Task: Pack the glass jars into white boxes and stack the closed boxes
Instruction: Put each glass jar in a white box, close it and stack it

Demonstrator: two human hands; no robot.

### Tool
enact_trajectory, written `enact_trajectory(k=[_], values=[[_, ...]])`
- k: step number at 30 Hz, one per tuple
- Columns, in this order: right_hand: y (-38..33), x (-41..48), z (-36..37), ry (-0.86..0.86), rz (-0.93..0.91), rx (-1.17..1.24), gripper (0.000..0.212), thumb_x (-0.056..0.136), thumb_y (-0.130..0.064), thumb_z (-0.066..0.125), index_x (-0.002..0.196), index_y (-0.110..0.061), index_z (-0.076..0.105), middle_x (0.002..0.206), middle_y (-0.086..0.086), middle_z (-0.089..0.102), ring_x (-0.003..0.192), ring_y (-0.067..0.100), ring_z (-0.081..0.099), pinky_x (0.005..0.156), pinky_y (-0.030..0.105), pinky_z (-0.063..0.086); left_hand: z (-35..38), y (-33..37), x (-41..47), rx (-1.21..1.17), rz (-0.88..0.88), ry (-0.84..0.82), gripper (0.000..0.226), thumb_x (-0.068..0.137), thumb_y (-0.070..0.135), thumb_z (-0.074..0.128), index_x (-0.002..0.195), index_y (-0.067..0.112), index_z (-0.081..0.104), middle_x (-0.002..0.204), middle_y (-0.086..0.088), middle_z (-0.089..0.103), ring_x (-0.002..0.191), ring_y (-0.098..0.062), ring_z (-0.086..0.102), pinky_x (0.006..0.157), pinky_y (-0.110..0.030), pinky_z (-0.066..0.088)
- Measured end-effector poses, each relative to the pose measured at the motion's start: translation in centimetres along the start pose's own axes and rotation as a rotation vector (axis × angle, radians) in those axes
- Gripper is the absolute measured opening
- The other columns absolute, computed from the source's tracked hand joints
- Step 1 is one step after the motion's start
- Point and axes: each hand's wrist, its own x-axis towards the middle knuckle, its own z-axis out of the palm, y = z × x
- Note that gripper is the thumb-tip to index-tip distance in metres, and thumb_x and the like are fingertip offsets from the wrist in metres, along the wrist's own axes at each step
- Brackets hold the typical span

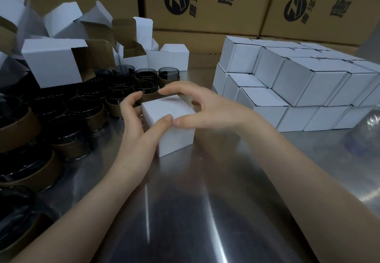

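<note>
Behind the white box [174, 137], along the back, stand big brown cartons [205, 5] like a wall. The steel table [185, 201] carries the box and everything around it. To the right of the box, a little behind, is the stack of closed boxes [298, 81], built in neat layers, probably so that the next one can go there with a short move. To the left and behind the box lie the open boxes [51, 63], flaps up, ready to be filled. The dark glass jars [82, 106] crowd just left of the box, within easy reach. The box itself is closed, so I judge a jar is already inside. The left hand [133, 131] grips its left side, and the right hand [201, 108] arches over its top. Both are clamped on it, thumbs nearly meeting at the near corner, I think to keep the lid closed.
</note>
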Motion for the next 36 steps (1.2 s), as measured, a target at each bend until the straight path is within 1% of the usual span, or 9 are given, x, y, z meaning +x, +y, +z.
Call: enact_trajectory(k=[3, 7, 9, 12, 18, 21, 25, 28, 36], values=[[-2.3, -0.3, 0.6, -0.009, 0.047, -0.372, 0.078, 0.078, -0.046, 0.074, 0.145, -0.038, 0.036, 0.145, -0.013, 0.034, 0.137, 0.010, 0.025, 0.111, 0.035, 0.026, 0.1, 0.3, -0.1, 0.011, -0.033, 0.037, 0.057, 0.083, 0.048, 0.058, 0.131, 0.036, 0.032, 0.112, 0.017, 0.054, 0.094, 0.012, 0.058, 0.071, -0.005, 0.045], [-4.1, -0.2, 2.8, 0.175, 0.179, -0.481, 0.067, 0.075, -0.066, 0.065, 0.130, -0.031, 0.049, 0.126, -0.004, 0.044, 0.117, 0.020, 0.045, 0.088, 0.036, 0.043, 0.3, 0.5, -0.1, 0.083, -0.031, 0.161, 0.017, 0.103, 0.037, 0.040, 0.119, 0.034, 0.044, 0.098, 0.025, 0.056, 0.083, 0.020, 0.055, 0.069, -0.007, 0.043], [-4.3, -0.2, 3.3, 0.194, 0.206, -0.483, 0.062, 0.078, -0.064, 0.062, 0.129, -0.030, 0.050, 0.125, -0.002, 0.044, 0.108, 0.020, 0.050, 0.076, 0.032, 0.043, 0.1, 0.6, 0.0, 0.100, -0.042, 0.187, 0.022, 0.099, 0.042, 0.039, 0.118, 0.035, 0.050, 0.101, 0.028, 0.059, 0.097, 0.012, 0.056, 0.082, -0.022, 0.047], [-4.4, -0.1, 3.4, 0.226, 0.207, -0.459, 0.053, 0.078, -0.053, 0.065, 0.123, -0.029, 0.052, 0.113, -0.003, 0.043, 0.095, 0.019, 0.049, 0.060, 0.021, 0.033, -0.2, 0.7, -0.1, 0.106, -0.076, 0.198, 0.040, 0.089, 0.045, 0.036, 0.121, 0.033, 0.057, 0.119, 0.006, 0.061, 0.115, -0.015, 0.058, 0.099, -0.046, 0.047], [-3.8, -0.7, 0.7, 0.449, 0.222, -0.344, 0.045, 0.075, -0.041, 0.069, 0.118, -0.030, 0.062, 0.116, -0.004, 0.051, 0.100, 0.013, 0.048, 0.074, 0.029, 0.038, 0.0, 1.1, -0.4, 0.188, 0.026, 0.278, 0.022, 0.095, 0.010, 0.048, 0.100, 0.026, 0.063, 0.107, 0.001, 0.063, 0.097, -0.010, 0.059, 0.093, -0.036, 0.049], [-3.9, -1.1, -2.7, 0.683, 0.224, -0.247, 0.042, 0.073, -0.042, 0.070, 0.114, -0.031, 0.068, 0.115, -0.009, 0.057, 0.098, 0.010, 0.052, 0.077, 0.025, 0.043, 0.3, 1.2, -0.9, 0.257, 0.084, 0.188, 0.027, 0.088, 0.001, 0.051, 0.088, 0.024, 0.065, 0.093, 0.001, 0.065, 0.080, -0.006, 0.057, 0.074, -0.015, 0.043], [-3.0, -1.2, -7.6, 0.889, 0.276, -0.240, 0.043, 0.074, -0.041, 0.066, 0.115, -0.026, 0.069, 0.121, -0.006, 0.061, 0.103, 0.008, 0.051, 0.078, 0.025, 0.038, 1.4, 1.8, -2.3, 0.326, 0.186, -0.029, 0.022, 0.084, 0.009, 0.053, 0.076, 0.025, 0.065, 0.076, 0.008, 0.064, 0.069, -0.009, 0.056, 0.062, -0.016, 0.040], [-1.2, -0.8, -10.2, 0.906, 0.360, -0.349, 0.045, 0.079, -0.038, 0.065, 0.119, -0.019, 0.067, 0.126, 0.001, 0.060, 0.106, 0.014, 0.052, 0.080, 0.026, 0.038, 2.1, 2.2, -3.4, 0.432, 0.311, -0.238, 0.019, 0.080, 0.012, 0.051, 0.077, 0.023, 0.066, 0.074, 0.014, 0.062, 0.072, -0.001, 0.055, 0.068, -0.017, 0.041], [2.7, 0.9, -12.1, 0.862, 0.479, -0.541, 0.046, 0.081, -0.037, 0.064, 0.120, -0.013, 0.065, 0.125, 0.010, 0.059, 0.111, 0.029, 0.055, 0.079, 0.031, 0.040, 2.7, 2.5, -4.9, 0.601, 0.412, -0.644, 0.024, 0.085, 0.019, 0.044, 0.092, 0.023, 0.066, 0.084, 0.010, 0.062, 0.084, -0.010, 0.053, 0.079, -0.032, 0.045]])
